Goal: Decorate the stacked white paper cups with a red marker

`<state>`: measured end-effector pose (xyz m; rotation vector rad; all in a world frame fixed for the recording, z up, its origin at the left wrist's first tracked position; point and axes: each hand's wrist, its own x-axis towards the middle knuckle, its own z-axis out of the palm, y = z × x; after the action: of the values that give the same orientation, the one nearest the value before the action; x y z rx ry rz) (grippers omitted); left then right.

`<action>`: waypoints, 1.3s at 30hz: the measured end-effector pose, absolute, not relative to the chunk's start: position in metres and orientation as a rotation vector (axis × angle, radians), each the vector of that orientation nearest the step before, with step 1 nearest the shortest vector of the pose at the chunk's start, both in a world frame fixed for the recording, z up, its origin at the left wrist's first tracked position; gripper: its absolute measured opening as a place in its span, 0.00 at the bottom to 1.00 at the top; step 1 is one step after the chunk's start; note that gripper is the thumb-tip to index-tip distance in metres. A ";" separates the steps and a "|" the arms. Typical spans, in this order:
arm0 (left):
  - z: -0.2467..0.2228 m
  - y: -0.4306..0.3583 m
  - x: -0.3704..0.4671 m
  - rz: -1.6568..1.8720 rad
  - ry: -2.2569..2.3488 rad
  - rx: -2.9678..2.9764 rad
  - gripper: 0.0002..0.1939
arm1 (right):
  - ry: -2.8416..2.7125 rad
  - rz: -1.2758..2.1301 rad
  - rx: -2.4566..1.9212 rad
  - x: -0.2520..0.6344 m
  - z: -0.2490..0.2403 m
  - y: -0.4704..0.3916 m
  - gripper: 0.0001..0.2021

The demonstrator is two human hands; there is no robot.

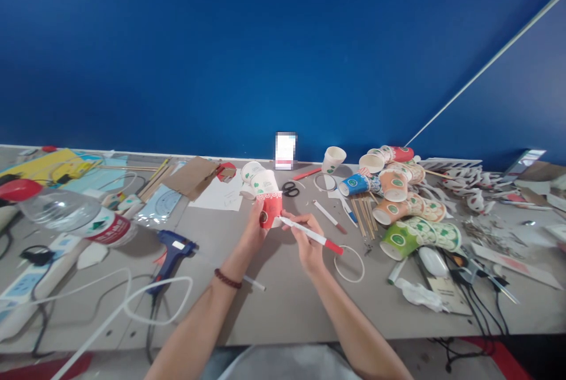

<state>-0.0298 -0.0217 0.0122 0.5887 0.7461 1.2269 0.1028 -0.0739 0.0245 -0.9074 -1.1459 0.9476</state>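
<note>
In front of me my left hand (255,224) is wrapped round a red and white paper cup (270,209). A white cup with green leaf prints (266,182) adjoins its upper end; whether the two are joined I cannot tell. My right hand (306,242) grips a white marker (312,235) with a red end, its tip at the red cup's lower right edge. Another white paper cup (248,175) stands just behind, to the left. A pair of black-handled scissors (290,188) lies to the right of the cups.
A blue glue gun (170,256), a large plastic bottle (75,215) and a power strip (39,280) occupy the left side. Several paper cups (400,241) lie on the right, near wooden sticks (366,215). A phone (285,150) leans against the blue wall (283,44).
</note>
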 end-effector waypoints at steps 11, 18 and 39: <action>0.020 -0.029 -0.031 1.154 0.585 0.765 0.31 | -1.014 1.090 -0.755 0.108 0.019 -0.069 0.01; 0.027 -0.028 -0.026 1.161 0.628 0.537 0.26 | -1.067 1.016 -0.784 0.110 0.023 -0.070 0.04; 0.022 -0.027 -0.025 1.088 0.667 0.529 0.29 | -1.333 0.813 -0.902 0.111 0.020 -0.073 0.08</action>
<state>-0.0246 -0.0266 0.0223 0.5289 0.6666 1.0881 0.1113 -0.0733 0.0203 -0.9025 -1.3332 0.8131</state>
